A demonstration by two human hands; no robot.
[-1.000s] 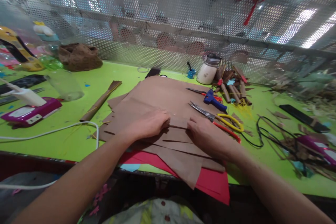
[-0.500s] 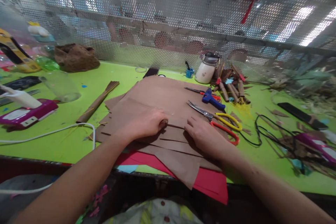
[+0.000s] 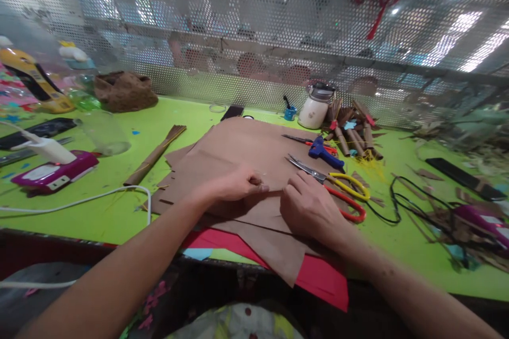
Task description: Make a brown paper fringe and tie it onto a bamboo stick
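Note:
A stack of brown paper sheets [image 3: 238, 140] lies in front of me, with slits cut in its left edge. My left hand [image 3: 242, 183] is closed, thumb and fingertips pinching the edge of a brown paper strip [image 3: 264, 201] over the near part of the stack. Across from it, my right hand [image 3: 308, 204] has its fingers curled round the strip's other end; its fingertips are partly hidden. Just beyond the right hand lie scissors with yellow and red handles [image 3: 348, 185], blades pointing left. Blue-handled pliers or snips [image 3: 324, 153] rest behind them.
Red paper [image 3: 322, 280] sticks out under the stack at the table's front edge. To the left are a rolled paper bundle [image 3: 153, 156], a white cable [image 3: 149, 198] and a purple power strip [image 3: 58, 172]. A white jar [image 3: 316, 108] and several bundles [image 3: 353, 135] stand behind.
My fingers have closed on the strip's edge and raised it a little, so the slits between my hands are now covered. The right hand has curled from flatter fingers. The view has shifted slightly.

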